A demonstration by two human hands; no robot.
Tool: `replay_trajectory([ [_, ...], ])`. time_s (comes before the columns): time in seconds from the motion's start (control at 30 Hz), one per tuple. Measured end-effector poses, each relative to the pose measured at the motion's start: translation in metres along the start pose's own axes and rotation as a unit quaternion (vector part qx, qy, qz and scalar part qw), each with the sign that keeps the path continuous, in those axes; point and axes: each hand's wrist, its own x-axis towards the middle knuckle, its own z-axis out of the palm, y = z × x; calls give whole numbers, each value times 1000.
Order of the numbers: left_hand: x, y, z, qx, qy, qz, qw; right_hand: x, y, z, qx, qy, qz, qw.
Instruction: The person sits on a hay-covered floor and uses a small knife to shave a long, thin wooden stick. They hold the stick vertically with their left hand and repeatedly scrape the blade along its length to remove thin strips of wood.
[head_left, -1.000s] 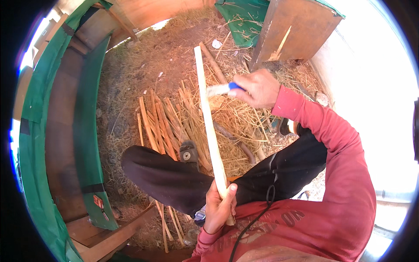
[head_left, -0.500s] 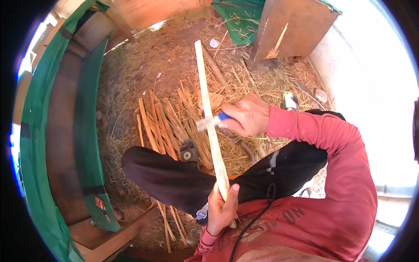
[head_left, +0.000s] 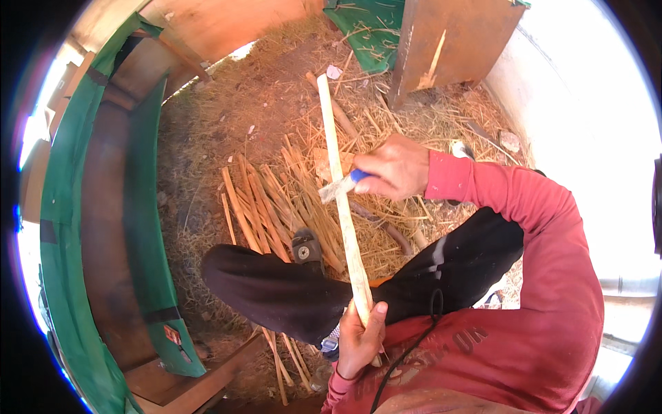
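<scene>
A long pale wooden stick (head_left: 347,228) slants up and away from my body, its bark gone. My left hand (head_left: 362,337) is wrapped round its near end, close to my lap. In my right hand (head_left: 398,168) is a knife (head_left: 339,188) with a blue handle, the fingers closed about it. The flat blade, dusted pale, lies across the stick around its middle and points to the left. Most of the handle is hidden inside my fist.
Several cut sticks (head_left: 254,199) lie on the straw-strewn ground beyond my crossed legs (head_left: 276,281). A green-covered bench (head_left: 141,228) stands at the left. At the far right a brown wooden panel (head_left: 452,45) leans near a white wall (head_left: 572,83). A sandal (head_left: 305,246) shows beside my leg.
The whole view has shifted slightly. My right hand and the knife stay at about the same part of the stick, the blade now sharper in view. Both grips are unchanged.
</scene>
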Motion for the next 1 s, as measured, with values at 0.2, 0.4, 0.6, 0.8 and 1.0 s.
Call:
replay_trajectory([
  [0.2,-12,-6,4,-2,-17,-13,1000,2,14,-6,-50,53,82,994],
  [0.4,-18,-25,1,85,-60,28,994,24,99,-37,-86,64,346,932],
  [0.6,5,-4,7,-44,0,28,999,17,93,-42,-141,185,242,942],
  [0.8,13,-2,7,-101,-4,27,995,5,12,-39,-78,27,82,993],
  [1.0,18,-5,5,-151,-32,45,987,4,-3,-36,-52,-3,58,997],
])
